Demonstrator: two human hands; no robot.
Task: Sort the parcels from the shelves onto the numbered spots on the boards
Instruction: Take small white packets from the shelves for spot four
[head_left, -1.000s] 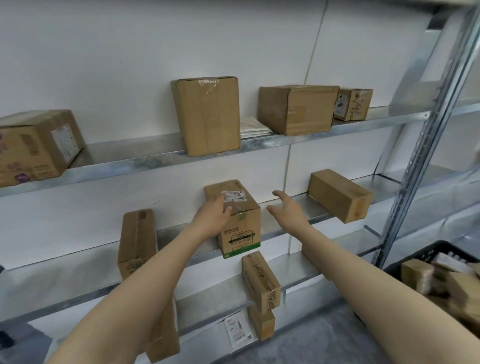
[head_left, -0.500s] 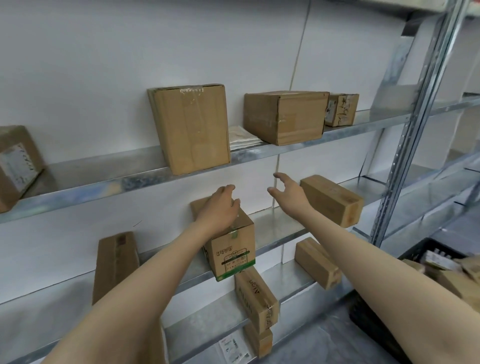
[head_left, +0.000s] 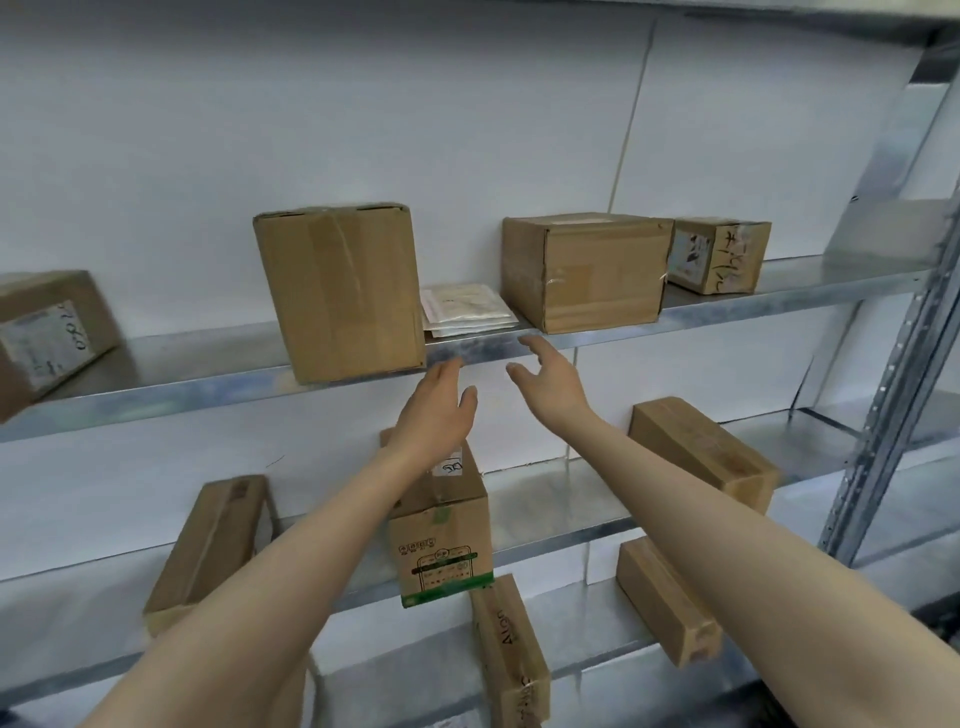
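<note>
Left hand (head_left: 436, 410) now off green-print box (head_left: 441, 540), beside right hand (head_left: 550, 384); I hold both spread, empty, to bracket flat packets (head_left: 465, 306).

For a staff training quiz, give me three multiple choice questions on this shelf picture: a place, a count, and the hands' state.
1. Where do the white packets lie? A) between the tall box and the wide box B) on the floor C) in a hand
2. How many cardboard boxes are on the upper shelf? A) two B) four C) six
3. The hands are: A) both gripping boxes B) both open and empty C) both fists
Answers: 1 A, they lie in that gap; 2 B, the labelled box, tall box, wide box and small box; 3 B, left hand and right hand show loose fingers, nothing held.
</note>
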